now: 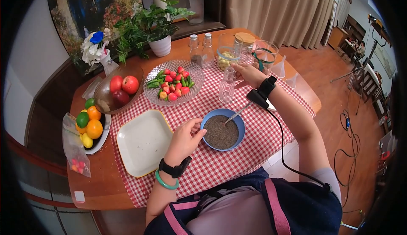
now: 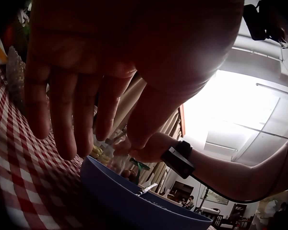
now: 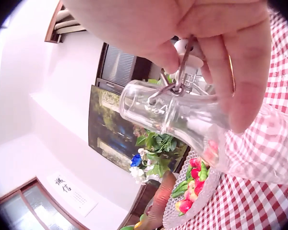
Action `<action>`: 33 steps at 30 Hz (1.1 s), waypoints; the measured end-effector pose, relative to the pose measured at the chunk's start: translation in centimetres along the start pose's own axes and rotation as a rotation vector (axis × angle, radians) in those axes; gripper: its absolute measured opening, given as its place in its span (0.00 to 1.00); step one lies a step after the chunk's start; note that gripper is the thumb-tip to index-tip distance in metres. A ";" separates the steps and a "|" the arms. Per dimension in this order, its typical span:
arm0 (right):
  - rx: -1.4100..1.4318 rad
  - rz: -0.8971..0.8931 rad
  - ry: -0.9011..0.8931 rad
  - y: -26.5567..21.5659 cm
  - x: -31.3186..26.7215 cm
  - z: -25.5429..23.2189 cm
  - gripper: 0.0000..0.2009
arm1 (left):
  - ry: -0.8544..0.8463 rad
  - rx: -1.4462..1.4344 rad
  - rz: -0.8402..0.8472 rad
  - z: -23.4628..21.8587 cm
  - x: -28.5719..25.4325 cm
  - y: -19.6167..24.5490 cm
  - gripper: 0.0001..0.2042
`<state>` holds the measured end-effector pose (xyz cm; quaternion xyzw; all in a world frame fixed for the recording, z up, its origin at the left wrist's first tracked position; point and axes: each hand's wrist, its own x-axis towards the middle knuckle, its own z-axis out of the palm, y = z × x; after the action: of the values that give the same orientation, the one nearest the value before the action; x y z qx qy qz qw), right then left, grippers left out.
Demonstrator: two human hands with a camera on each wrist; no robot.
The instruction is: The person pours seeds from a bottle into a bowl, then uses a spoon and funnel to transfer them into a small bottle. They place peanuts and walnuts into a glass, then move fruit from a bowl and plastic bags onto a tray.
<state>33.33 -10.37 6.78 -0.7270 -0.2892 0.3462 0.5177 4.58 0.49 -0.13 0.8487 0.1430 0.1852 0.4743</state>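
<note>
My right hand (image 1: 250, 74) (image 3: 221, 24) grips a clear glass bottle (image 1: 227, 90) (image 3: 197, 117) at its neck and wire clasp. In the right wrist view the bottle's mouth is uncovered and the white stopper hangs back beneath my fingers. By the left rim of the blue bowl (image 1: 242, 130) (image 2: 120, 194) is my left hand (image 1: 183, 138) (image 2: 110, 52), its fingers loosely extended; whether they touch the rim I cannot tell. Small dark grains (image 1: 218, 134) lie in the bowl, with a metal spoon (image 1: 237, 113) leaning in them and over the rim.
A white rectangular dish (image 1: 142, 144) lies left of the bowl. Behind stand a glass plate of strawberries and peppers (image 1: 173, 99), two stoppered bottles (image 1: 207, 50), glass jars (image 1: 229, 44) and clear funnels (image 1: 278, 68). Fruit (image 1: 94, 128) sits at the far left. A cable (image 1: 280, 139) hangs from my right wrist.
</note>
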 end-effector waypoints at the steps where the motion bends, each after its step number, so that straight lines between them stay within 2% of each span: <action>1: 0.023 -0.001 -0.016 0.5 0.4 0.0 0.26 | -0.007 0.003 -0.004 0.0 0.0 0.0 0.16; 8: 0.037 -0.018 -0.143 2.9 1.6 0.2 0.22 | -0.027 0.012 -0.019 0.0 0.1 0.0 0.16; 17: -0.018 0.017 -0.147 2.6 1.4 0.3 0.18 | -0.027 0.015 -0.017 0.0 0.1 0.0 0.16; 23: -0.031 0.007 -0.121 3.0 1.3 -0.3 0.20 | -0.025 0.008 -0.026 0.1 0.0 0.0 0.16; 26: -0.057 0.039 -0.053 2.3 0.3 -1.3 0.21 | -0.027 0.004 -0.036 0.1 0.0 0.0 0.16; 29: -0.226 -0.012 0.054 2.0 -0.1 -3.9 0.21 | -0.030 0.003 -0.039 0.0 0.0 0.1 0.16; 30: -0.267 -0.064 0.180 2.0 -0.5 -4.6 0.18 | -0.032 0.002 -0.039 0.0 0.0 0.1 0.16; 32: -0.579 -0.230 0.331 3.2 -0.6 -7.6 0.16 | -0.032 0.001 -0.042 0.1 0.0 0.0 0.16; 33: -0.645 -0.265 0.392 4.0 -1.0 -9.1 0.15 | -0.030 0.000 -0.042 0.1 0.0 0.0 0.16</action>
<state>40.26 -17.33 5.17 -0.8608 -0.3702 0.0227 0.3486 4.66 0.43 -0.20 0.8483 0.1535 0.1623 0.4800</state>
